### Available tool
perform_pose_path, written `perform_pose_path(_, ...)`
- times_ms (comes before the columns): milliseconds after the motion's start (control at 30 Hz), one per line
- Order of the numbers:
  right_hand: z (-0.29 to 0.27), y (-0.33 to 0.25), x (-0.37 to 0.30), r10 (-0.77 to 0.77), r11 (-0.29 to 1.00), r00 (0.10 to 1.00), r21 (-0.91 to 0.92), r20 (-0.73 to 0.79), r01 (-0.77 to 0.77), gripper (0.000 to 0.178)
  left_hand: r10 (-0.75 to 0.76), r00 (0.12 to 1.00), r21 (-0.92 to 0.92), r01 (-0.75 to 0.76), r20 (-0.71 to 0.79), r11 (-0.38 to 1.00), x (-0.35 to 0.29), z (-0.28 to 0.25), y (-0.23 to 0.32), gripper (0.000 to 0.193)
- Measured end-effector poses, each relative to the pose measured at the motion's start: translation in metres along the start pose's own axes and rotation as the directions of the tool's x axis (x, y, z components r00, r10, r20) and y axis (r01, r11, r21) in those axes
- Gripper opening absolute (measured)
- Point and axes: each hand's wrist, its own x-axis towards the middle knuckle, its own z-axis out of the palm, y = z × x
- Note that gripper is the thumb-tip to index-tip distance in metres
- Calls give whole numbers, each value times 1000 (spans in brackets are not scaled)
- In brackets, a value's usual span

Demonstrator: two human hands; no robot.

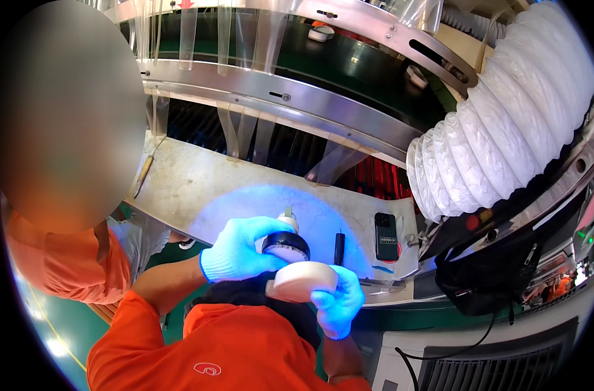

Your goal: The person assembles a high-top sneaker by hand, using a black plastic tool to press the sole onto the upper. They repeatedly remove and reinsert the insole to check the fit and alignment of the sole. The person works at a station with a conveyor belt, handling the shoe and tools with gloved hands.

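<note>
My left hand [235, 247], in a pale glove lit blue, is closed around a round black-rimmed part [286, 244] with a whitish face. A white cylindrical piece with a greenish tip [288, 220] shows just behind it; I cannot tell if the two are joined. Lower and closer to me, my right hand [341, 301], gloved too, grips a thick white disc-shaped part [303, 280] by its right side. A short tab sticks out at that disc's left. The two parts are held close together over the near edge of the worktable [212, 176].
On the table lie a black pen-like tool [339, 249], a phone [387, 236] and a wooden-handled tool [143, 174]. Beyond runs a curved conveyor [355, 62] carrying white parts [321, 32]. A white duct [499, 124] and black bag [486, 267] stand right; a co-worker [69, 260] sits left.
</note>
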Motion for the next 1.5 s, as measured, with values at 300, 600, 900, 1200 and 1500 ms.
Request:
perform_pose_path(300, -35, 2, 25, -418, 873, 870, -148, 261, 464, 13, 452, 860, 282, -384, -236, 879, -44, 1, -60, 50)
perform_pose_path(600, -47, 133, -47, -104, 551, 943, -771, 316, 320, 86, 469, 883, 403, -431, 4, 808, -129, 27, -96, 40)
perform_pose_path(900, -32, 146, -53, -202, 519, 950, -797, 237, 309, 79, 439, 896, 371, -385, -70, 845, -125, 29, -95, 39)
perform_pose_path(1200, -25, 121, -15, -367, 494, 867, -719, 338, 489, 40, 388, 898, 313, -315, -206, 896, -53, -6, -61, 40)
perform_pose_path(1500, -20, 0, -7, -57, 997, 998, -54, 19, 58, 54, -78, 996, -99, 73, -50, 992, -3, -7, 1, 62)
